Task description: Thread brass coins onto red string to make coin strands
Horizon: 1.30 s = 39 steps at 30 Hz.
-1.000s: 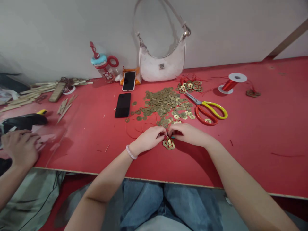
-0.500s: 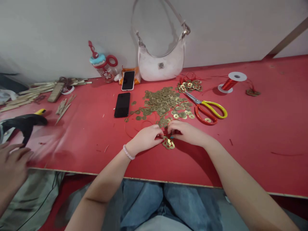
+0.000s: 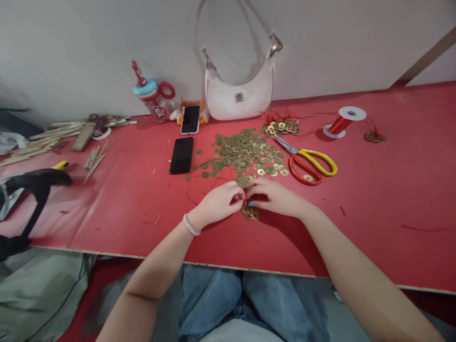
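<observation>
My left hand [image 3: 221, 201] and my right hand [image 3: 272, 195] meet at the fingertips over the red table [image 3: 213, 249]. Both are closed in a pinch on red cord, most of it hidden by the fingers. Just below the fingertips hangs or rests a small cluster of brass coins [image 3: 251, 213] strung with that cord. A large pile of loose brass coins with holes [image 3: 242, 147] spreads beyond my hands, and thin red cord loops over its near side. To the right of the pile lie scissors [image 3: 308, 164] with one yellow and one red handle.
A spool of red cord [image 3: 341, 124] stands at the right, near a tied coin bunch [image 3: 375, 137]. More tied coins [image 3: 282, 126] lie behind the scissors. Further back are two phones [image 3: 181, 155], a handbag [image 3: 238, 102] and a cup [image 3: 154, 102]. A black headset-like object [image 3: 35, 183] and wooden strips [image 3: 39, 142] lie left.
My fingertips have drawn closer together above the strung coins, which have turned slightly. Another person's hand at the left edge has gone out of view.
</observation>
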Tool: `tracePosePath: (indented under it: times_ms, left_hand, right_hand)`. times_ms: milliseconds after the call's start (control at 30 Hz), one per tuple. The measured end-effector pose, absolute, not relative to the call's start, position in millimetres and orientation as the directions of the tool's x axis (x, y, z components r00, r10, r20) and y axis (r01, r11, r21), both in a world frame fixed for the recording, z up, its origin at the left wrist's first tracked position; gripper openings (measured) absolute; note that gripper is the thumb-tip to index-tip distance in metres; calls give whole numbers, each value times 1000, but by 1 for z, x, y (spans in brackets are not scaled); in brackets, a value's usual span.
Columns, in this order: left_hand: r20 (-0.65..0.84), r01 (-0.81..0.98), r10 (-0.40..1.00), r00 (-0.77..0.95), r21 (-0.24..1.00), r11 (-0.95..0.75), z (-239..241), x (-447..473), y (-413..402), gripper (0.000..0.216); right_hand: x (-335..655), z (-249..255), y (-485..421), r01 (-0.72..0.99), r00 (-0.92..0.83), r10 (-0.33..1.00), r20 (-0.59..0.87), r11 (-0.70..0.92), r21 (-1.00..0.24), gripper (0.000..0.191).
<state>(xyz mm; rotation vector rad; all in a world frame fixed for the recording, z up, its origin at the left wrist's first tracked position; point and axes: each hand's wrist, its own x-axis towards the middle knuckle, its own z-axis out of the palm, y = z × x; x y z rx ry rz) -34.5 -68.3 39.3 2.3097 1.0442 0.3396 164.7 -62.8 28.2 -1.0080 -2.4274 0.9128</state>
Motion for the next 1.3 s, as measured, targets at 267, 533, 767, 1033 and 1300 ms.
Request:
tracePosePath:
  times_ms: [267, 533, 767, 1033, 1300]
  left_hand:
    - [36, 519, 790, 612, 735, -436, 45, -31, -69, 11]
    - [23, 533, 796, 605, 731, -426, 41, -29, -69, 10]
    - [-13, 569, 739, 674, 646, -508, 32, -28, -68, 16]
    - [-25, 621, 738, 675, 559, -549, 23, -27, -69, 17]
    - [-40, 656, 749, 661, 516, -551, 24, -27, -69, 18]
  right_hand:
    - [164, 34, -64, 475, -669, 734, 118, 544, -692, 10]
    - [163, 34, -66, 477, -517, 856, 17, 304, -824, 11]
    - [165, 33, -64, 269, -440, 897, -36, 93, -959, 12]
    - [171, 38, -66, 11, -358, 934, 7, 12, -1000, 20]
    - [176, 40, -64, -325, -100, 984, 149, 109, -939, 27]
